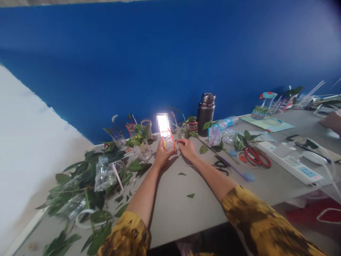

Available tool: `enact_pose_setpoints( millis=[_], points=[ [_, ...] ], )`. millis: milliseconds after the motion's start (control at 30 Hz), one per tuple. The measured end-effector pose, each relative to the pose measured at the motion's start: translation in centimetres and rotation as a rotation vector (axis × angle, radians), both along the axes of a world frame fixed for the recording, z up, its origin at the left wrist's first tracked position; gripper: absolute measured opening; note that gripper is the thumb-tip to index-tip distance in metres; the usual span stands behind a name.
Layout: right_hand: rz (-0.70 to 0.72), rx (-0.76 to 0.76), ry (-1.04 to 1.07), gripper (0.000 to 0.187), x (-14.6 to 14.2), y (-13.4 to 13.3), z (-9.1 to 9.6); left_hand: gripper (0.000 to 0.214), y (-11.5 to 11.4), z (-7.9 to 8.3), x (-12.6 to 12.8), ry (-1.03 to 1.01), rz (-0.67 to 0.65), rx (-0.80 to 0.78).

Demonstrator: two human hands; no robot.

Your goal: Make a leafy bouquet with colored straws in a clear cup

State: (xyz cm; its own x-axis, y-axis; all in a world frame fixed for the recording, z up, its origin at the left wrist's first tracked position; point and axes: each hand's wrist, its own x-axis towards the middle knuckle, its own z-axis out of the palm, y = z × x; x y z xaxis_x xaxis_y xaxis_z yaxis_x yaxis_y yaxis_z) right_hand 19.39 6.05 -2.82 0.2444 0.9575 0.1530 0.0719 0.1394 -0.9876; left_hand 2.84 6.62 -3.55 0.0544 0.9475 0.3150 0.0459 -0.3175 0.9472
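Observation:
My left hand (162,154) is wrapped around the lower part of a small clear cup (168,143), which holds an orange strip (172,138) and a yellow one. My right hand (186,149) reaches in from the right, its fingertips at the cup's side. I cannot tell whether they pinch anything. Behind the cup, a glowing, pixelated white patch (163,122) hides whatever stands there. Both hands rest just above the grey table (170,209), with small cut leaves (190,195) scattered near them.
Leafy cut branches (87,185) and cut plastic bottles lie at the left. A dark thermos (206,114) stands against the blue wall (160,60). Red-handled scissors (255,157) and a white power strip (290,161) lie at the right. A co-worker's hand (331,122) shows at the right edge.

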Motion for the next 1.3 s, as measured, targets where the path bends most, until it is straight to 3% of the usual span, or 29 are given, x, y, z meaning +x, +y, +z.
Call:
enact_pose_setpoints(
  millis=[300, 400, 533, 633, 733, 833, 900, 1067, 1300],
  points=[
    [-0.221, 0.049, 0.058, 0.019, 4.3, 1.6, 1.0, 0.095, -0.4, 0.4, -0.7, 0.05, 0.092, 0.07],
    [-0.254, 0.04, 0.03, 0.026, 5.6, 2.0, 0.8, 0.099, -1.3, 1.5, -0.6, 0.189, 0.193, 0.288],
    [-0.296, 0.042, -0.04, 0.042, 6.6, 2.5, 0.4, 0.088, -3.3, 4.6, 0.2, 0.281, 0.294, 0.586],
    [-0.322, -0.01, -0.173, 0.053, 7.1, 2.6, 0.5, 0.064, -5.0, 7.3, 1.5, 0.281, 0.18, 0.619],
    [-0.269, -0.125, -0.551, 0.048, 7.6, 2.2, 0.9, 0.034, -6.9, 8.4, 3.4, 0.388, -0.089, 0.501],
    [-0.174, -0.218, -0.773, 0.019, 7.7, 1.5, 1.1, 0.024, -9.1, 6.9, 5.3, 0.559, -0.359, 0.525],
    [-0.141, -0.258, -0.813, 0.015, 7.5, 1.1, 1.1, 0.026, -10.3, 5.0, 6.0, 0.672, -0.433, 0.576],
    [-0.092, -0.31, -0.853, 0.024, 7.1, 0.8, 0.8, 0.027, -11.2, 1.5, 5.4, 0.72, -0.255, 0.594],
    [-0.098, -0.241, -0.678, 0.024, 7.1, 1.6, 1.3, 0.027, -9.7, 0.6, 3.7, 0.648, -0.173, 0.441]
  ],
)
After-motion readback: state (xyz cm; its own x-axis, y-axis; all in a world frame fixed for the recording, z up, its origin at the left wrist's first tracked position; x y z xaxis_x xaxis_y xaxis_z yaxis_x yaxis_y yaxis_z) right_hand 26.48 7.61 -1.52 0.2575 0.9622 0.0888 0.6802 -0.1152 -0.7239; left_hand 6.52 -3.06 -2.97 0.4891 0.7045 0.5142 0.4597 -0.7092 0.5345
